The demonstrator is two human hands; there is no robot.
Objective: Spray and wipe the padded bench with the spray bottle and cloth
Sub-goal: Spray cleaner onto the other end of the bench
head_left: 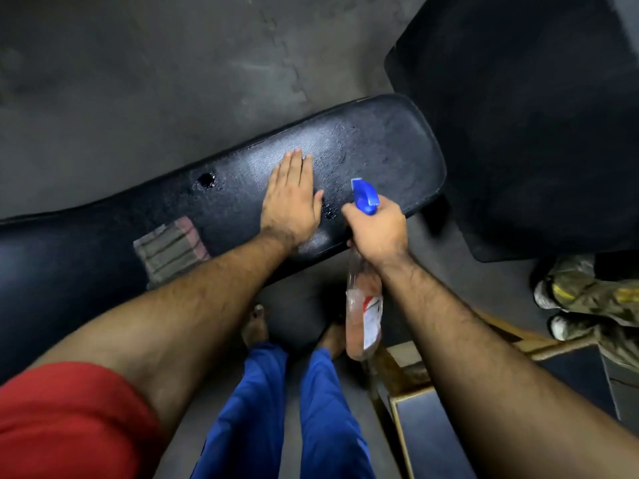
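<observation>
The black padded bench [387,150] runs from lower left to upper right, its right end wet with droplets. My left hand [292,198] lies flat on the pad with straight fingers. My right hand [378,231] grips the neck of the spray bottle [364,312], a clear bottle of pinkish liquid with a blue trigger head pointing at the bench's right end. The striped grey and pink cloth [171,248] lies on the bench to the left of my left forearm, partly hidden by it.
A small hole [206,180] marks the pad left of my hand. A large black pad [536,115] stands at the upper right. Another person's shoes [560,305] are at the right edge. A metal frame [408,382] sits by my right leg.
</observation>
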